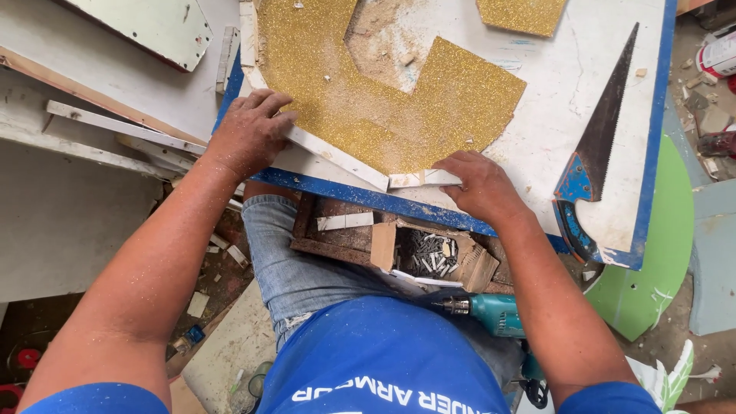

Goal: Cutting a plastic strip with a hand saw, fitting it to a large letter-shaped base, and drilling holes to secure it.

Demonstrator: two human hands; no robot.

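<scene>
Your left hand (pixel 249 132) flat on white strip (pixel 337 157) | right hand (pixel 479 184) pinching short strip (pixel 422 179) at bench (pixel 552 92) front edge | saw (pixel 602 134) right of gold letter (pixel 368 100)

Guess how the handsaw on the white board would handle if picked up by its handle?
The handsaw looks thin-bladed and long, so the blade probably flexes and wobbles. It lies flat, so it is unlikely to roll. The toothed edge and pointed tip likely snag; the chipped blue handle seems the safer grip.
</scene>
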